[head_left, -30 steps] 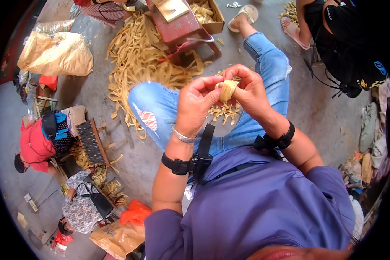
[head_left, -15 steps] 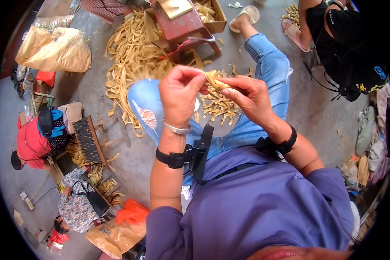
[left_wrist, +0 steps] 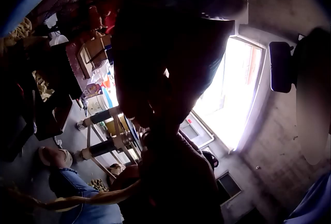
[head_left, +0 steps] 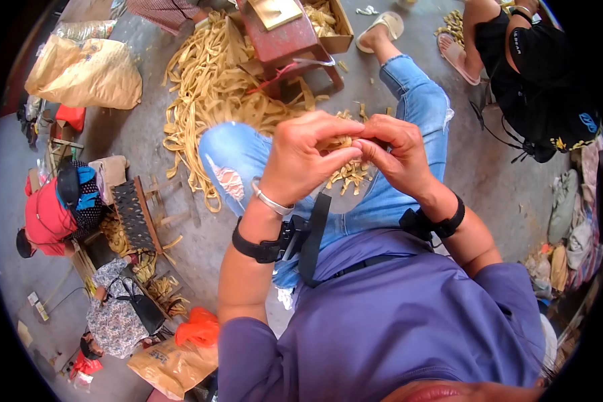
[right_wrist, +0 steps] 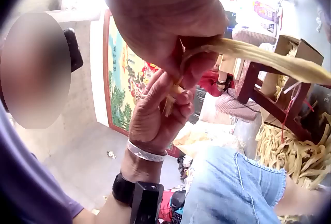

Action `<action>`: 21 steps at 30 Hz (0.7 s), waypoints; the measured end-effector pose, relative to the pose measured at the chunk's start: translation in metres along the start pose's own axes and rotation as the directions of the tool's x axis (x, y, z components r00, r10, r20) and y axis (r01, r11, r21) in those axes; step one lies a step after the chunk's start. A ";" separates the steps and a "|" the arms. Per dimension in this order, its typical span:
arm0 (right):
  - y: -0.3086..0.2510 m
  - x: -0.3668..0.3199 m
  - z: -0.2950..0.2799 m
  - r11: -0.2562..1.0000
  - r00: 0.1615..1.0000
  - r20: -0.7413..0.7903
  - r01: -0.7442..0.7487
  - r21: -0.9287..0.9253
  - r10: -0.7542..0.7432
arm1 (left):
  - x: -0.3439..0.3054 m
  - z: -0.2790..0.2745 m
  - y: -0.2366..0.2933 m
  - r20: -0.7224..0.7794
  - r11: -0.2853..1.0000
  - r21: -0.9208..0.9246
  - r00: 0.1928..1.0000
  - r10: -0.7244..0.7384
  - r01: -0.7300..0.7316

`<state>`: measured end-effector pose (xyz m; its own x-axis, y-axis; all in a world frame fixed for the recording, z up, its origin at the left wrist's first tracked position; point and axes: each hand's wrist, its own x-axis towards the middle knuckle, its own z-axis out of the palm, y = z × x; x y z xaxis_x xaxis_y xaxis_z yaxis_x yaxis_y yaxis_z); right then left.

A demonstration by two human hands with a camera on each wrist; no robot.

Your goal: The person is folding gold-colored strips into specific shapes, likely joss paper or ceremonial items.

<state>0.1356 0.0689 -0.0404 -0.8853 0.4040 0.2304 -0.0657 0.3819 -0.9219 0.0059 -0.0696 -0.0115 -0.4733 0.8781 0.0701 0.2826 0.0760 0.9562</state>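
Note:
Both hands meet over the lap, working on a flat yellow-tan strip [right_wrist: 264, 58]. My left hand [head_left: 298, 157], with a silver bracelet at its wrist, pinches one bit of it; a short end [right_wrist: 169, 105] shows between these fingers in the right wrist view. My right hand [head_left: 398, 147] grips the strip between thumb and fingers, their tips against the left hand's. From there a long tail runs off to the side. In the left wrist view the hands are dark, and the tail of the strip hangs low at the left. Fingers hide the middle of the strip.
Loose strips [head_left: 201, 100] lie heaped on the floor beside a red stool [head_left: 295, 50]. Small short pieces [head_left: 348, 175] lie between the legs. A cardboard box [head_left: 338, 40] stands behind the stool. People sit at left and upper right; a paper sack [head_left: 87, 74] lies at upper left.
Half a second ago the hands were apart with the twisted strip showing between them. The left hand has moved right, fingertips now meeting the right hand's and covering most of the strip.

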 end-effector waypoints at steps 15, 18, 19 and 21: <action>0.003 0.012 0.002 0.999 1.000 0.016 -0.024 -0.033 0.025 | -0.004 -0.005 0.004 -0.230 0.809 0.587 0.951 0.206 -0.034; -0.007 0.019 -0.003 0.989 0.998 0.033 0.053 -0.138 -0.049 | -0.005 -0.014 -0.002 -0.161 0.843 0.536 0.975 0.154 -0.044; -0.006 0.019 -0.002 0.982 0.994 0.028 0.104 -0.157 -0.101 | -0.006 -0.015 -0.004 -0.144 0.882 0.470 0.982 0.123 -0.041; -0.006 0.019 -0.002 0.971 0.988 0.040 0.154 -0.184 -0.149 | -0.008 -0.015 -0.005 -0.229 0.990 0.103 0.971 -0.073 0.098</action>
<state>0.1206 0.0761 -0.0296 -0.8833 0.3086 0.3529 -0.1158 0.5858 -0.8021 -0.0040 -0.0845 -0.0125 -0.6708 0.7389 0.0634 0.3188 0.2101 0.9243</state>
